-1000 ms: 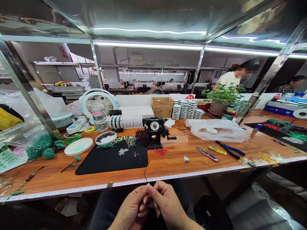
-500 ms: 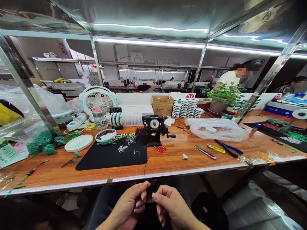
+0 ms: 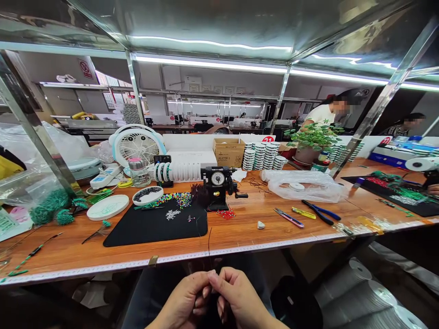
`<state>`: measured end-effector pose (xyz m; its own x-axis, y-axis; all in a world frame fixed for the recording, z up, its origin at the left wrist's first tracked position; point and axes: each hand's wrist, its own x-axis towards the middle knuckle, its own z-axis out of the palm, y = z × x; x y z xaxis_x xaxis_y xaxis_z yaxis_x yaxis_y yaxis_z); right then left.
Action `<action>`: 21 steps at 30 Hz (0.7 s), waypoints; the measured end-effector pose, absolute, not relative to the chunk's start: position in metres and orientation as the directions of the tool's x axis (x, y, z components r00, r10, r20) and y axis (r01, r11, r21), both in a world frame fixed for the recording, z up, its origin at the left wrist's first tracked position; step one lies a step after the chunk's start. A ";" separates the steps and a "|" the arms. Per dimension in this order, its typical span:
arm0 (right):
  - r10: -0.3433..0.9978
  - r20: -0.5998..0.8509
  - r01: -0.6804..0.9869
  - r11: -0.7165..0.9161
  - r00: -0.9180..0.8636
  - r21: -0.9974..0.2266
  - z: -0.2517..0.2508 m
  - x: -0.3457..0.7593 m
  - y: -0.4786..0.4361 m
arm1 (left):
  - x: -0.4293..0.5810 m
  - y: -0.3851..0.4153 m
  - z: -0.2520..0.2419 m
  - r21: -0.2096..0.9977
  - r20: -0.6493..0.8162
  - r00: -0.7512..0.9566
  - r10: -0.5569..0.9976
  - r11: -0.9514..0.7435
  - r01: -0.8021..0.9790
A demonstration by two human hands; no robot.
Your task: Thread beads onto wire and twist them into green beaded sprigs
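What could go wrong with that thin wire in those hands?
The thin wire might spring loose and poke the left hand or the right hand. Its free end stands up close to the mat, so a sudden swing could perhaps catch the loose beads lying there and scatter them.

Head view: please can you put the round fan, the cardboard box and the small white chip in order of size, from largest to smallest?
As they look, largest to smallest: the round fan, the cardboard box, the small white chip.
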<state>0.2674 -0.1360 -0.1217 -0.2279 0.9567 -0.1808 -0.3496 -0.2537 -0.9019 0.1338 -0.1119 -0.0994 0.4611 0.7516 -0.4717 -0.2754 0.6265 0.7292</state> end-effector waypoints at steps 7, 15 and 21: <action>0.938 -0.215 -0.303 -0.295 -0.271 -0.906 -0.122 0.273 -0.137 | 0.128 -0.111 -0.098 0.696 -0.512 0.467 0.721 0.667 -0.267; 0.950 -0.155 -0.299 -0.236 -0.271 -0.925 -0.127 0.263 -0.132 | 0.128 -0.108 -0.109 0.637 -0.553 0.502 0.665 0.726 -0.260; 0.955 -0.063 -0.369 -0.173 -0.291 -0.913 -0.133 0.265 -0.130 | 0.126 -0.106 -0.108 0.634 -0.537 0.536 0.651 0.731 -0.252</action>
